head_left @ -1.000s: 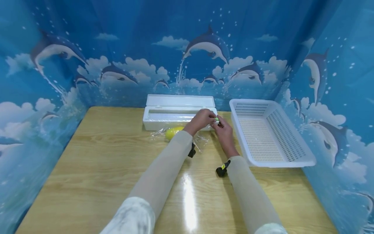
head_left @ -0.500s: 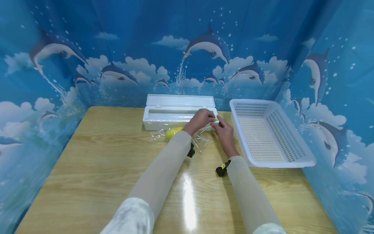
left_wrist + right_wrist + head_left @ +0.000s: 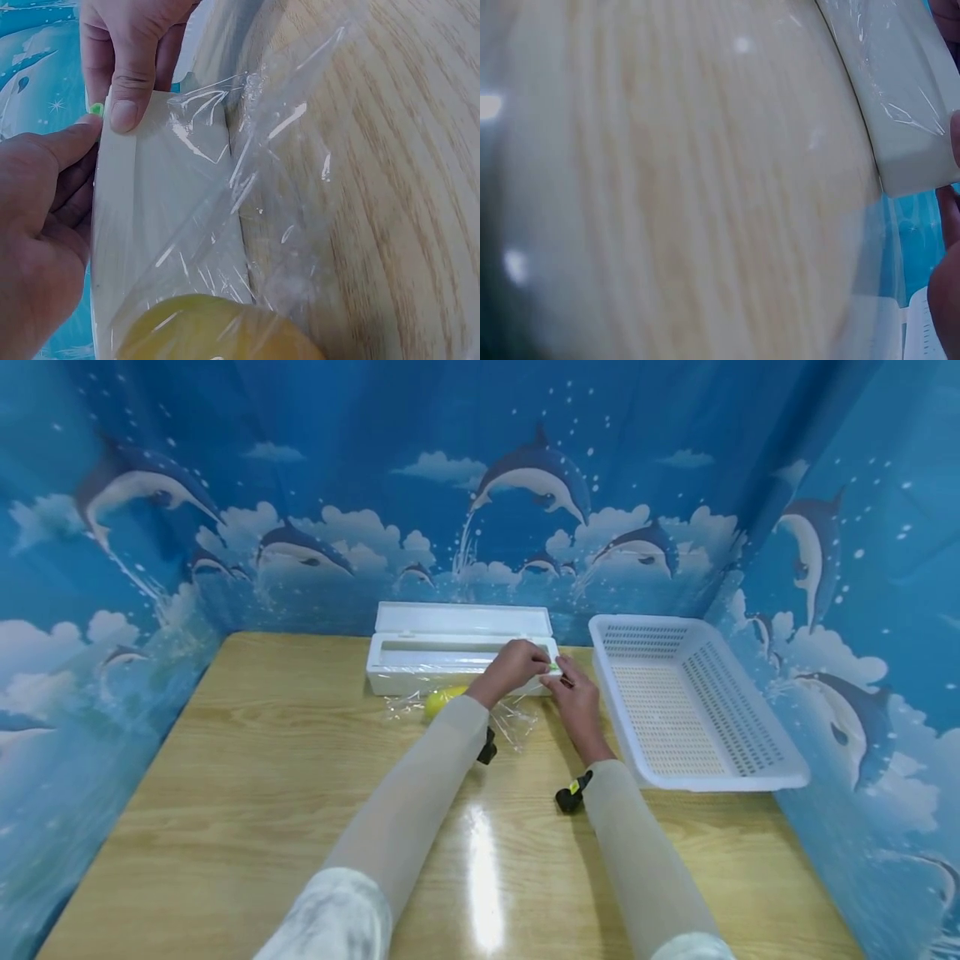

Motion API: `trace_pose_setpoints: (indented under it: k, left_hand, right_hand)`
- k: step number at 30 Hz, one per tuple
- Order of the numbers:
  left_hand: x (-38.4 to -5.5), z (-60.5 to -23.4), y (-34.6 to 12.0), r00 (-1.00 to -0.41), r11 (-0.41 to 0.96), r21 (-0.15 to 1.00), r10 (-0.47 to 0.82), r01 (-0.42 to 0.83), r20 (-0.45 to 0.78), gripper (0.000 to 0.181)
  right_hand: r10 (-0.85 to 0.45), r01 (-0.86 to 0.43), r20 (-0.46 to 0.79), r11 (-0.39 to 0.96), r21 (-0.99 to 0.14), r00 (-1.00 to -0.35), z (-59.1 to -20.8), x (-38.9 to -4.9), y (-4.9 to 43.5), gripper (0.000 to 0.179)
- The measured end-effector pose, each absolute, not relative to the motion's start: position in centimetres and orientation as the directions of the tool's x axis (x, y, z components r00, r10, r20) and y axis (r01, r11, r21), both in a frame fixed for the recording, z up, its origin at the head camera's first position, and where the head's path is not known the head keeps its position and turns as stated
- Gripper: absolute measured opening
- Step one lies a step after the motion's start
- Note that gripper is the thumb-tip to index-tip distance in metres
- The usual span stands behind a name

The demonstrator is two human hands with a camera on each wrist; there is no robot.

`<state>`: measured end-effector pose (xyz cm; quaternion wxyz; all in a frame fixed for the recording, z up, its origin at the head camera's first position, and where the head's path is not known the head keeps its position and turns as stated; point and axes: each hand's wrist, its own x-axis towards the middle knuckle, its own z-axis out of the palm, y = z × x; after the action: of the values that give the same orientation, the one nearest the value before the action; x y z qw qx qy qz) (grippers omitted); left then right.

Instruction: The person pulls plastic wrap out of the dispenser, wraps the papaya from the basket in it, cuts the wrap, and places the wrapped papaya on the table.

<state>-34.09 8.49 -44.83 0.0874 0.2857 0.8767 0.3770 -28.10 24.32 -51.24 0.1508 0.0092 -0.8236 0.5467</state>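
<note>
My left grip (image 3: 513, 667) pinches the green slider (image 3: 96, 109) at the box's (image 3: 405, 677) right end, right grip (image 3: 577, 697) clamping that end; I'd brace firmly, then slide evenly.

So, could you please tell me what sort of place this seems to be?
Probably an indoor tabletop workspace, perhaps a curtained-off booth: a dolphin-print curtain surrounds three sides of a wooden table where a long white box and a white basket stand.
</note>
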Motion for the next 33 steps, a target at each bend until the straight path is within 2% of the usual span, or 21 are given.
trace_pose_setpoints:
  k: [4,15,23,33]
  left_hand:
    - [-34.1,-44.9,8.6,-0.814,0.557,0.697,0.576,0.453,0.069,0.021]
    - [-34.1,-44.6,8.4,-0.802,0.557,0.677,0.591,0.481,0.085,0.020]
    - [-34.3,-44.6,8.0,-0.784,0.554,0.662,0.615,0.505,0.083,0.020]
    - [-34.3,-44.5,7.4,-0.768,0.556,0.638,0.633,0.533,0.090,0.018]
  right_hand:
    - [0.131,-0.211,0.285,0.405,-0.889,-0.950,-51.3,-28.1,24.5,0.060]
    - [0.114,-0.181,0.259,0.456,-0.871,-0.959,-51.0,-27.9,24.8,0.063]
    - [0.130,-0.201,0.296,0.481,-0.853,-0.946,-50.9,-28.1,24.7,0.061]
    - [0.149,-0.182,0.284,0.481,-0.858,-0.947,-51.0,-28.1,24.6,0.059]
